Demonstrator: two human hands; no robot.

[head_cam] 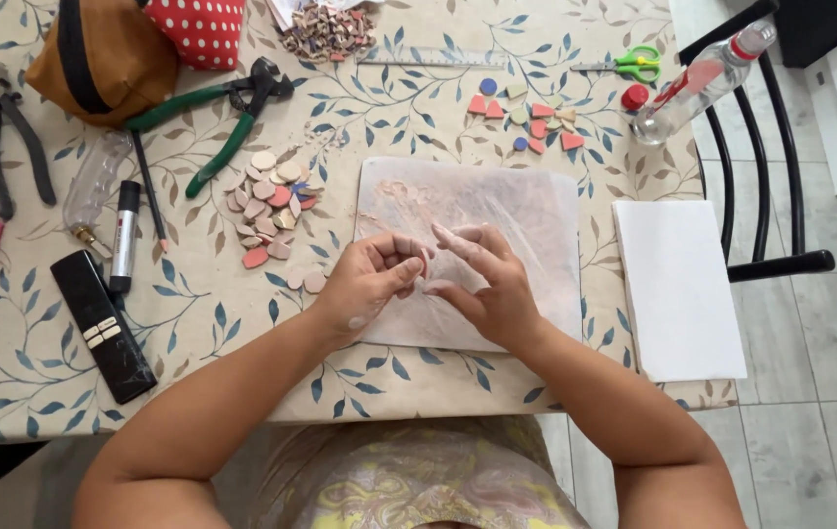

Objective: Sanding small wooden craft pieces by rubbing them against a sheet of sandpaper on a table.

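Note:
My left hand and my right hand meet over a pale sheet covered with clear plastic film on the table. The left hand pinches a small pink tile piece between thumb and fingers. My right hand's fingertips touch the same piece, index finger stretched out. A pile of pink, cream and red tile pieces lies just left of the sheet, nearest my left hand.
Green-handled nippers, grey pliers, a marker, a black remote, coloured shapes, scissors, a clear bottle, a white board and a black chair surround it on the leaf-patterned tablecloth.

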